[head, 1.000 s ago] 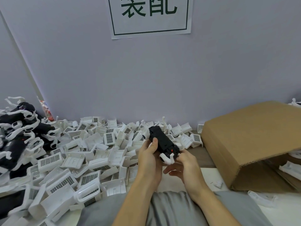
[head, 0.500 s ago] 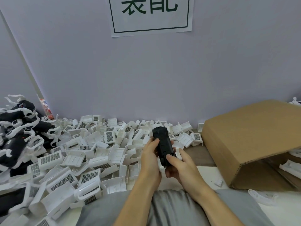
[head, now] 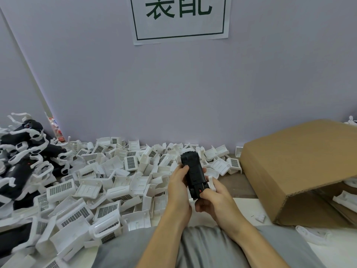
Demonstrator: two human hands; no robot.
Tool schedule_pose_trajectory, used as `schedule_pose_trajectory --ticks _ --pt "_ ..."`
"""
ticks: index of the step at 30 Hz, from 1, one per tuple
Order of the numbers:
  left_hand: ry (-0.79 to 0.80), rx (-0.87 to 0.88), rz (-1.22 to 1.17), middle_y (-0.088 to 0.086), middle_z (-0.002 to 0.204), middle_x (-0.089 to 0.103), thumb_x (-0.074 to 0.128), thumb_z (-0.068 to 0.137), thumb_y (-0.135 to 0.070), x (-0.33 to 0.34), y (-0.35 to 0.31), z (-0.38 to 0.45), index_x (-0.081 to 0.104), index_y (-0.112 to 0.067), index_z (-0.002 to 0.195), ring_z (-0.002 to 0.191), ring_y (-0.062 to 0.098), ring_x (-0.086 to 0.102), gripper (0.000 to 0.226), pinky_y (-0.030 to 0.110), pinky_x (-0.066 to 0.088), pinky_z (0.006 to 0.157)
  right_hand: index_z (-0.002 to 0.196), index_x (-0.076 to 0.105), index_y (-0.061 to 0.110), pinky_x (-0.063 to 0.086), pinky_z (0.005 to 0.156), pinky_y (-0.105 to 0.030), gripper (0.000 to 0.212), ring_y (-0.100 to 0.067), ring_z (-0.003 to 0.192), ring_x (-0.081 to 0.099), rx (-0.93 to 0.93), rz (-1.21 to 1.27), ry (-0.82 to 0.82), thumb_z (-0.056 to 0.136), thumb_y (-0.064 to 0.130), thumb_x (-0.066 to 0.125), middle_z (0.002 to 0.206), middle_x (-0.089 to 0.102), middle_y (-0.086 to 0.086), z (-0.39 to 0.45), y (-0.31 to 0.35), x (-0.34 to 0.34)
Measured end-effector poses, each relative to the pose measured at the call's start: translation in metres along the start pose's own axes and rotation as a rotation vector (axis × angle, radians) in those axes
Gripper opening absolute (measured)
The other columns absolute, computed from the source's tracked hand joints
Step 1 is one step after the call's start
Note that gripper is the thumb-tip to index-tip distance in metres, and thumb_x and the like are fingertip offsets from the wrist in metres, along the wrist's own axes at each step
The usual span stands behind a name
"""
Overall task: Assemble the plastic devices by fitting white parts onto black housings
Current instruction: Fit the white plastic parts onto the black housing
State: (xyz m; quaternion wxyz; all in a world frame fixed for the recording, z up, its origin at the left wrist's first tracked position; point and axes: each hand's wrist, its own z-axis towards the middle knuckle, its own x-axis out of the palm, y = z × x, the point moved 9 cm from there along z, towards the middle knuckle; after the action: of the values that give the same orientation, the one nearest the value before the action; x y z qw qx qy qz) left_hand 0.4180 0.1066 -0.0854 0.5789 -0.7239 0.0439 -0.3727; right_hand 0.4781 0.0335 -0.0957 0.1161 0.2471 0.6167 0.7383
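Single view, head-worn, wide-angle. Looks forward and slightly down from a seated position. Both forearms enter from the bottom edge; left hand [head: 178, 187] and right hand [head: 213, 198] sit near, just below frame centre. Wall [head: 173, 89] straight ahead, close, fills the upper half; paper sign [head: 180, 18] cropped by the top edge. Straight lines bow toward the edges. No second view, so no shared part.

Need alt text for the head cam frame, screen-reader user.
Two bare hands, left hand and right hand, hold a black housing upright above a table. A heap of white parts covers the left, with a cardboard box to the right.
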Motion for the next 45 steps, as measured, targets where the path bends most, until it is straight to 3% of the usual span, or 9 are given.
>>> schedule_pose_trajectory --ticks 5,9,13,21,25,30,36,41,45 --pt "0.021 0.022 0.042 0.017 0.096 0.075 0.041 0.102 -0.016 0.0024 -0.0024 -0.0005 0.068 -0.011 0.106 0.079 0.028 0.068 0.028 0.038 0.054 0.073 0.097 0.063 0.020 0.043 0.056 -0.030 0.024 -0.020 0.055 0.051 -0.013 -0.108 -0.038 0.074 0.019 0.055 0.066 0.062 0.003 -0.0003 -0.0018 -0.0047" --pt "0.012 0.019 0.044 0.024 0.110 0.072 0.043 0.101 -0.016 0.0027 -0.0030 -0.0015 0.068 -0.012 0.105 0.090 0.032 0.064 0.026 0.040 0.051 0.074 0.095 0.067 0.034 0.041 0.051 -0.026 0.033 -0.016 0.053 0.047 -0.031 -0.139 -0.066 0.095 0.006 0.050 0.064 0.062 0.006 -0.0017 0.0012 -0.0050" --pt "0.029 0.033 0.030 0.028 0.114 0.069 0.043 0.101 -0.015 0.0053 -0.0056 -0.0031 0.069 -0.011 0.108 0.093 0.032 0.064 0.026 0.048 0.049 0.089 0.108 0.064 0.029 0.042 0.057 -0.030 0.020 -0.018 0.057 0.049 -0.012 -0.123 -0.054 0.095 0.017 0.056 0.074 0.066 0.003 -0.0029 0.0014 -0.0034" --pt "0.031 0.037 0.022 0.027 0.112 0.071 0.043 0.101 -0.015 0.0060 -0.0046 -0.0027 0.070 -0.013 0.104 0.094 0.033 0.065 0.027 0.057 0.047 0.099 0.110 0.060 0.018 0.040 0.054 -0.027 0.024 -0.016 0.056 0.046 0.026 -0.098 -0.035 0.096 0.002 0.051 0.065 0.060 0.006 -0.0014 -0.0033 -0.0041" --pt "0.023 0.037 0.014 0.025 0.105 0.073 0.043 0.101 -0.016 0.0049 -0.0045 -0.0021 0.069 -0.013 0.106 0.089 0.031 0.066 0.027 0.049 0.050 0.089 0.111 0.059 0.018 0.041 0.055 -0.027 0.024 -0.015 0.056 0.046 0.030 -0.083 -0.002 0.088 0.009 0.058 0.065 0.060 0.006 -0.0018 -0.0030 -0.0009" --pt "0.032 0.047 0.007 0.018 0.095 0.075 0.043 0.101 -0.016 0.0041 -0.0046 -0.0004 0.069 -0.014 0.104 0.079 0.026 0.068 0.027 0.037 0.051 0.070 0.110 0.060 0.021 0.041 0.054 -0.026 0.043 -0.016 0.057 0.047 0.033 -0.097 0.031 0.068 0.020 0.057 0.067 0.062 0.006 -0.0005 -0.0053 0.0000" --pt "0.025 0.052 0.026 0.014 0.093 0.074 0.044 0.101 -0.019 0.0030 -0.0046 -0.0009 0.070 -0.018 0.099 0.078 0.024 0.066 0.026 0.034 0.050 0.067 0.095 0.065 0.046 0.043 0.056 -0.028 0.031 -0.015 0.059 0.049 0.015 -0.127 -0.010 0.071 0.028 0.056 0.070 0.063 0.003 -0.0005 -0.0048 -0.0023" --pt "0.039 0.066 0.005 0.011 0.085 0.074 0.044 0.101 -0.017 0.0048 -0.0071 -0.0029 0.072 -0.020 0.094 0.068 0.018 0.069 0.029 0.033 0.051 0.065 0.094 0.065 0.047 0.044 0.058 -0.029 0.021 -0.014 0.059 0.051 0.015 -0.119 -0.012 0.076 0.037 0.059 0.074 0.067 0.007 -0.0007 -0.0035 -0.0015" --pt "0.038 0.061 0.005 0.012 0.087 0.074 0.044 0.101 -0.017 0.0048 -0.0054 -0.0020 0.071 -0.018 0.098 0.073 0.020 0.068 0.028 0.035 0.051 0.068 0.098 0.066 0.041 0.044 0.057 -0.027 0.020 -0.015 0.059 0.051 0.020 -0.103 -0.009 0.086 0.025 0.062 0.076 0.067 0.005 0.0001 -0.0058 -0.0028"
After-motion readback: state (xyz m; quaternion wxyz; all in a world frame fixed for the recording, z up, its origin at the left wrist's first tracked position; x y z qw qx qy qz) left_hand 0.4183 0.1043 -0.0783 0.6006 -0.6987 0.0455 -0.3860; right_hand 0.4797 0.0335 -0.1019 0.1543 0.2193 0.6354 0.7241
